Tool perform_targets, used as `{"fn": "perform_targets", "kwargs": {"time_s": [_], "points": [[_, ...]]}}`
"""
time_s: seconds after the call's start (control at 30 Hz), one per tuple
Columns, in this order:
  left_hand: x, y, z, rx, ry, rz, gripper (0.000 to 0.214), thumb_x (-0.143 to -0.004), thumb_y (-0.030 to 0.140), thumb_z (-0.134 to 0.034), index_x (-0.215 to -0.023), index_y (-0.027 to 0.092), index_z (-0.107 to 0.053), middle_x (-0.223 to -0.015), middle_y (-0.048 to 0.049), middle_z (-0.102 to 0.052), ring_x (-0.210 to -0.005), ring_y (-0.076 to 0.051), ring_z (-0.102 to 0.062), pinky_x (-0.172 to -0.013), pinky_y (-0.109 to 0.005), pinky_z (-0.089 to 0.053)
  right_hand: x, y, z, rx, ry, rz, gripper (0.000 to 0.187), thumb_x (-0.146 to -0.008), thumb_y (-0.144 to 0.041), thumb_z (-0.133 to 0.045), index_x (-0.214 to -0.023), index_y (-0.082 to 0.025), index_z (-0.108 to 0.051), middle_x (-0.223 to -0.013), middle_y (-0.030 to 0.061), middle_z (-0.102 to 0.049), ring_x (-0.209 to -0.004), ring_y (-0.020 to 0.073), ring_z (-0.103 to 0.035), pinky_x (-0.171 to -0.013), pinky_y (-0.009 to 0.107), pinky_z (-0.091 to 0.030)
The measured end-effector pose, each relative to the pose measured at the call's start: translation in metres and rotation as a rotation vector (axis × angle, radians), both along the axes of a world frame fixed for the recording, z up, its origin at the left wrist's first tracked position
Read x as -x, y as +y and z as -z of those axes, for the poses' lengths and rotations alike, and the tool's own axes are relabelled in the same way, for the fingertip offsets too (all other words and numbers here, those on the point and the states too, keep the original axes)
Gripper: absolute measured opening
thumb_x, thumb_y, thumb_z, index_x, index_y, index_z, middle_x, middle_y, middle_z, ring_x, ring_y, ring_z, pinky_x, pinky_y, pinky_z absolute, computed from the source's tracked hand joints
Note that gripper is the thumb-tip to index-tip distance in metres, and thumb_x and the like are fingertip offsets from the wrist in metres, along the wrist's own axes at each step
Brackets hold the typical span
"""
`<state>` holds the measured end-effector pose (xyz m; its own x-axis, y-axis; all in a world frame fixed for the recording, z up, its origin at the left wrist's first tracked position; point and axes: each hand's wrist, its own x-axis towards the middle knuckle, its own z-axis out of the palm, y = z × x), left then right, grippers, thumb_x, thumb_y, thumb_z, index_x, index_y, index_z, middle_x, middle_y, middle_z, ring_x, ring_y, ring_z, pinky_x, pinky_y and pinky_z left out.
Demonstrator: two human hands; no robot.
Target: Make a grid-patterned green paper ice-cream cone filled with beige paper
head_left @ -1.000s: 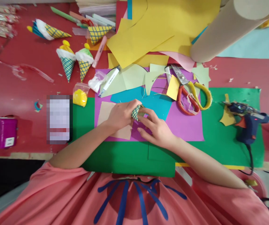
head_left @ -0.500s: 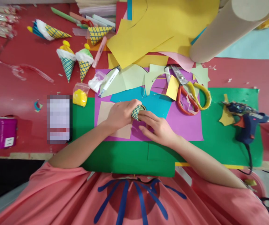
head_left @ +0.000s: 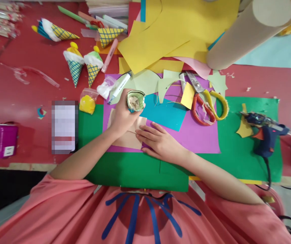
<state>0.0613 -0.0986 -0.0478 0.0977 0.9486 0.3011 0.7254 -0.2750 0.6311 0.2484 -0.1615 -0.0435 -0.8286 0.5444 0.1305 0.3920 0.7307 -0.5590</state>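
Observation:
My left hand (head_left: 125,113) is wrapped round a green paper cone (head_left: 136,101), its open end facing up toward me. Crumpled pale paper shows inside the cone. My right hand (head_left: 158,139) lies flat with its fingers outstretched on a pale pink paper piece (head_left: 125,140), which has a crease or cut line across it. Beneath both are a purple sheet (head_left: 198,140) and a blue paper piece (head_left: 164,112). Behind my left hand lies a white marker (head_left: 120,87).
Scissors (head_left: 206,105) with red and yellow handles lie to the right, beyond them a glue gun (head_left: 269,135). Finished paper cones (head_left: 73,66), a bag of yellow clay (head_left: 87,103) and a blurred-out phone (head_left: 64,128) sit left. A thick paper roll (head_left: 242,37) stands at the back right.
My left hand has lifted the cone up and to the left, turning its mouth into view. My right hand has left the cone and come down onto the pink paper.

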Motion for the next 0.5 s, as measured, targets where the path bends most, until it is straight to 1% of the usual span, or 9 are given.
{"fn": "perform_targets", "kwargs": {"time_s": [0.07, 0.13, 0.17, 0.23, 0.33, 0.4, 0.47, 0.5], "points": [[0.002, 0.0, 0.001, -0.008, 0.027, -0.003, 0.027, -0.087, 0.035, -0.059, -0.106, 0.023, -0.044, -0.1, -0.0028, -0.062, -0.094, -0.017, -0.061, -0.089, -0.032, -0.05, -0.003, 0.002, -0.002, 0.032, 0.078, 0.027, 0.041, -0.096, -0.034, -0.046, -0.13, -0.013, -0.057, -0.135, 0.0145, -0.06, -0.132, 0.0263, -0.051, -0.114, 0.053, -0.036], [0.002, -0.001, 0.002, -0.034, 0.038, -0.005, 0.027, -0.086, 0.033, -0.059, -0.105, 0.023, -0.043, -0.1, -0.0025, -0.062, -0.095, -0.017, -0.061, -0.087, -0.031, -0.05, -0.008, 0.005, -0.004, 0.04, 0.199, 0.107, 0.034, -0.095, -0.032, -0.047, -0.121, -0.015, -0.062, -0.124, 0.014, -0.066, -0.122, 0.0241, -0.059, -0.107, 0.048, -0.045], [0.002, -0.002, 0.003, -0.044, 0.036, -0.003, 0.027, -0.085, 0.031, -0.06, -0.105, 0.023, -0.043, -0.099, -0.0018, -0.061, -0.094, -0.017, -0.061, -0.085, -0.03, -0.051, -0.012, 0.008, -0.006, 0.035, 0.261, 0.181, 0.029, -0.094, -0.029, -0.049, -0.116, -0.016, -0.064, -0.118, 0.0131, -0.068, -0.115, 0.0229, -0.062, -0.102, 0.045, -0.049], [0.002, -0.003, 0.003, -0.041, 0.024, 0.026, 0.03, -0.081, 0.026, -0.061, -0.105, 0.024, -0.043, -0.099, -0.0005, -0.06, -0.092, -0.016, -0.061, -0.082, -0.029, -0.051, -0.02, 0.014, -0.009, 0.019, 0.359, 0.379, 0.019, -0.092, -0.023, -0.052, -0.106, -0.019, -0.065, -0.108, 0.0102, -0.069, -0.106, 0.0214, -0.065, -0.092, 0.04, -0.055], [0.001, -0.005, 0.004, -0.029, 0.047, 0.104, 0.036, -0.077, 0.019, -0.061, -0.108, 0.025, -0.044, -0.102, -0.001, -0.06, -0.095, -0.018, -0.061, -0.081, -0.03, -0.051, -0.031, 0.023, -0.013, -0.007, 0.485, 0.674, 0.008, -0.089, -0.02, -0.057, -0.095, -0.022, -0.062, -0.096, 0.0065, -0.066, -0.096, 0.0202, -0.064, -0.084, 0.038, -0.056], [-0.001, -0.006, 0.003, -0.018, 0.114, 0.144, 0.04, -0.076, 0.018, -0.062, -0.111, 0.024, -0.045, -0.105, -0.0034, -0.06, -0.099, -0.021, -0.061, -0.083, -0.033, -0.05, -0.034, 0.027, -0.013, -0.027, 0.543, 0.826, 0.007, -0.088, -0.024, -0.059, -0.094, -0.023, -0.057, -0.091, 0.005, -0.062, -0.088, 0.0194, -0.063, -0.077, 0.037, -0.056], [-0.004, -0.008, 0.003, 0.011, 0.198, 0.186, 0.043, -0.076, 0.017, -0.063, -0.115, 0.021, -0.046, -0.107, -0.0061, -0.06, -0.101, -0.024, -0.06, -0.084, -0.036, -0.049, -0.034, 0.028, -0.011, -0.03, 0.568, 0.921, 0.01, -0.089, -0.029, -0.059, -0.096, -0.024, -0.054, -0.087, 0.004, -0.06, -0.079, 0.018, -0.062, -0.069, 0.036, -0.056], [-0.005, -0.009, 0.002, 0.025, 0.234, 0.214, 0.044, -0.076, 0.017, -0.063, -0.117, 0.02, -0.047, -0.107, -0.0072, -0.061, -0.102, -0.025, -0.06, -0.085, -0.038, -0.048, -0.033, 0.027, -0.01, -0.012, 0.582, 0.938, 0.012, -0.089, -0.031, -0.06, -0.096, -0.024, -0.053, -0.086, 0.0036, -0.06, -0.077, 0.0174, -0.061, -0.066, 0.034, -0.055]]}}
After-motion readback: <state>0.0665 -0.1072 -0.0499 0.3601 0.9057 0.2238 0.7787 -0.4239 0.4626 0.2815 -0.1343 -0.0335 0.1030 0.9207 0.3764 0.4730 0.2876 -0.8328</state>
